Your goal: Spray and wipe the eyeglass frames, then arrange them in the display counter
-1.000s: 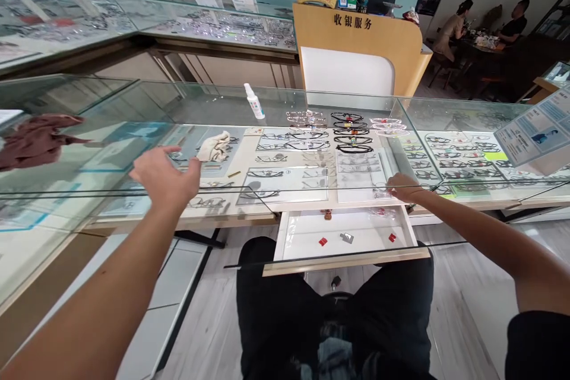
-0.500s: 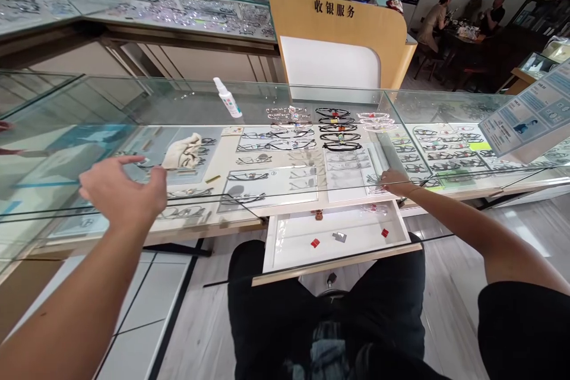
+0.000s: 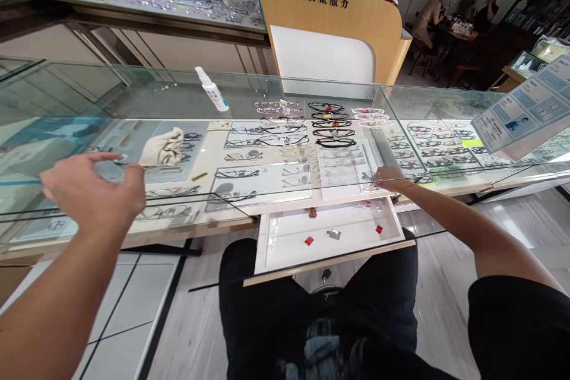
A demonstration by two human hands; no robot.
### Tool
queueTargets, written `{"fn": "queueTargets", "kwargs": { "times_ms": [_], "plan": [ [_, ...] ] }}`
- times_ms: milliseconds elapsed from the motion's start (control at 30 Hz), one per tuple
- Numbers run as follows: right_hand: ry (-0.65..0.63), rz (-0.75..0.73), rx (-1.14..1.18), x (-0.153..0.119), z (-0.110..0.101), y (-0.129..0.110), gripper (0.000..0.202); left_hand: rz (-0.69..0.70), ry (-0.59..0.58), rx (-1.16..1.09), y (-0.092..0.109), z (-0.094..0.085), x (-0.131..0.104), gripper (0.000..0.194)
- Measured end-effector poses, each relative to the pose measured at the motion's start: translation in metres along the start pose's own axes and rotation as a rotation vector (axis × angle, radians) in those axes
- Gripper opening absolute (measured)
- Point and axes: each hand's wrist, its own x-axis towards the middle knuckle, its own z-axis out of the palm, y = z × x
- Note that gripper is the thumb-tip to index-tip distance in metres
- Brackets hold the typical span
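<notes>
My left hand (image 3: 95, 190) is held out over the glass counter, thumb and forefinger spread apart, with nothing seen between them. Just beyond its thumb lies a crumpled cream cloth (image 3: 164, 147). At the right, my right hand (image 3: 390, 180) reaches in at the near side of the display, its fingers curled closed. A pair of glasses (image 3: 370, 177) lies right by these fingertips; whether they grip it is hidden. To the left of that hand, dark-framed glasses (image 3: 333, 123) form a column, with pink-framed glasses (image 3: 278, 108) beside them.
An open white drawer (image 3: 285, 258) juts out above my lap, with red tags (image 3: 309, 241) and a grey tag (image 3: 333, 234) inside. A white spray bottle (image 3: 212, 90) stands on the glass. A slanted sign (image 3: 521, 113) stands at right. Two people sit at a far table.
The whole view has shifted, so most things sit slightly further left and higher. My left hand stays spread and my right hand stays closed at the same spot in the display.
</notes>
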Motion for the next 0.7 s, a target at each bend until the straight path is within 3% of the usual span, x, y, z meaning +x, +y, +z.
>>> {"fn": "queueTargets", "kwargs": {
  "times_ms": [500,700],
  "plan": [
    [-0.014,-0.022,0.063,-0.001,-0.017,0.001,0.03,0.035,-0.007,-0.002,-0.005,0.0,0.0,0.068],
    [-0.014,-0.034,0.061,0.008,-0.021,0.002,0.029,0.062,0.006,0.003,-0.006,0.002,0.0,0.078]
  ]
}}
